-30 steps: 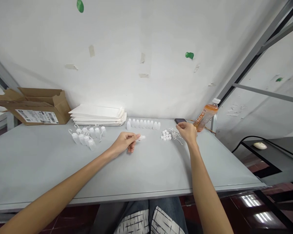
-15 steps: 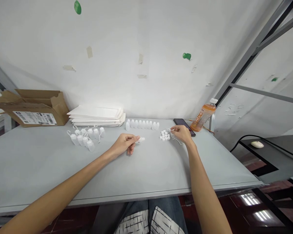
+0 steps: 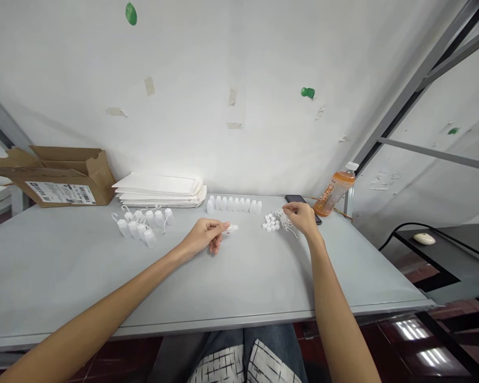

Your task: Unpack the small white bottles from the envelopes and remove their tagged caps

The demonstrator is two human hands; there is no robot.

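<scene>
My left hand (image 3: 204,234) pinches a small translucent white bottle (image 3: 232,229) between thumb and fingers, the bottle lying sideways and pointing right. My right hand (image 3: 299,215) is closed in a pinch above a loose pile of thin white cords (image 3: 285,219). Whether a cord is between those fingertips is too small to make out. Just left of the cords sits a cluster of small white caps (image 3: 270,222). Behind my hands, small uncapped white bottles (image 3: 235,204) stand in rows. To the left, capped bottles with cord loops (image 3: 138,226) stand grouped together.
A stack of white sheets (image 3: 159,190) and an open cardboard box (image 3: 64,178) are at the back left. On the right, a phone (image 3: 295,199) lies partly behind my right hand, beside an orange drink bottle (image 3: 337,190). A white mouse (image 3: 424,239) rests on a side surface.
My right hand has lifted slightly off the cords, and more of the cord pile shows beneath its fingers. The left hand still holds its bottle in place. The view has shifted slightly.
</scene>
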